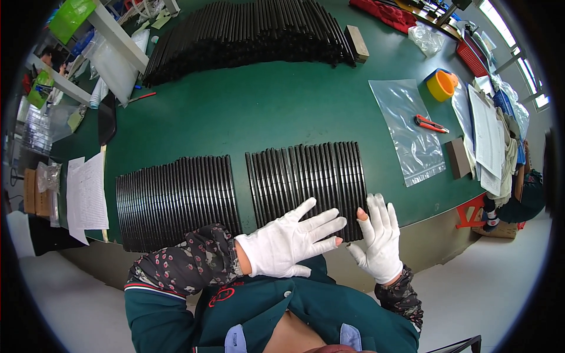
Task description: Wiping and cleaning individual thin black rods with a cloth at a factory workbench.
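Observation:
Two flat rows of thin black rods lie side by side on the green table [271, 112]: a left row [176, 197] and a right row [306, 176]. My left hand [291, 241], in a white glove, lies flat with fingers spread over the near end of the right row. My right hand [379, 238], also gloved, stands upright with its palm against the right edge of that row near the table's front edge. Neither hand grips anything.
A large stack of black rods [247, 32] lies at the back, with a wooden block [357, 43] at its right end. To the right are a clear plastic bag [409, 129], an orange box cutter [431, 124], a yellow tape roll [441, 85] and papers [487, 132]. Sheets of paper [87, 194] lie at the left.

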The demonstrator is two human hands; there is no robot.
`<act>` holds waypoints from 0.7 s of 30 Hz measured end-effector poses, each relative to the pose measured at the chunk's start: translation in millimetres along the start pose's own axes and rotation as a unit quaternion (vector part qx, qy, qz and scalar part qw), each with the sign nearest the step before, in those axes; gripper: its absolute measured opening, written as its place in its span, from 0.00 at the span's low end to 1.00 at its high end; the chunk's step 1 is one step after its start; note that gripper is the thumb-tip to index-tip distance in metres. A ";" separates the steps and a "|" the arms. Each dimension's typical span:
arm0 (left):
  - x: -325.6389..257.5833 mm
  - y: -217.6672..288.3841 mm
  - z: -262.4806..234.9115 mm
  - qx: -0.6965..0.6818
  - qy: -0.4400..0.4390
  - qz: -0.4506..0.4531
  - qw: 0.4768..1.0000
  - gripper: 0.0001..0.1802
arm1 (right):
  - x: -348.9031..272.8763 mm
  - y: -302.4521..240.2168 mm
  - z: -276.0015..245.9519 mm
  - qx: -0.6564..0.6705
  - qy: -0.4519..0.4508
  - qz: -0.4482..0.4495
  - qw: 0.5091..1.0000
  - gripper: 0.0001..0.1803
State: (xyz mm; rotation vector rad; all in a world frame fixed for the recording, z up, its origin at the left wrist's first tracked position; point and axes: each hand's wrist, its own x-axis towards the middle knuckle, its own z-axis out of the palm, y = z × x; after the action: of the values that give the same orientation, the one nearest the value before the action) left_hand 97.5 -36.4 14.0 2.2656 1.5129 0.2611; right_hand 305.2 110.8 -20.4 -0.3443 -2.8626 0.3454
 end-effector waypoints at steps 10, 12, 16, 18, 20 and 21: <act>5.8 0.2 5.3 -0.001 0.034 0.018 0.999 0.48 | 0.4 0.2 1.3 -0.011 0.022 -0.004 1.000 0.49; 2.9 -0.1 8.0 -0.009 0.045 0.029 0.999 0.51 | -0.3 -0.7 1.6 -0.009 0.020 -0.005 1.000 0.48; -6.6 -0.3 -0.3 -0.031 0.073 0.012 0.997 0.52 | -0.1 -2.4 -1.0 -0.007 0.011 -0.001 1.000 0.46; -4.0 -4.8 -9.0 0.006 0.064 -0.005 0.998 0.51 | 0.5 -3.7 -1.6 -0.009 0.006 0.004 1.000 0.46; 1.1 -9.7 -12.5 0.025 0.066 -0.015 0.997 0.49 | 0.3 -3.2 -0.9 -0.009 0.002 0.009 1.000 0.46; 1.5 -12.7 -11.5 0.028 0.071 -0.014 0.997 0.48 | 0.0 -3.5 -1.1 -0.010 0.002 0.009 1.000 0.46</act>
State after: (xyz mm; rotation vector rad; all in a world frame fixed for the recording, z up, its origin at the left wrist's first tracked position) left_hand 83.2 -28.2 18.8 2.3097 1.6406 0.3846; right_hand 304.8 107.7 -18.4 -0.3746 -2.8619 0.3204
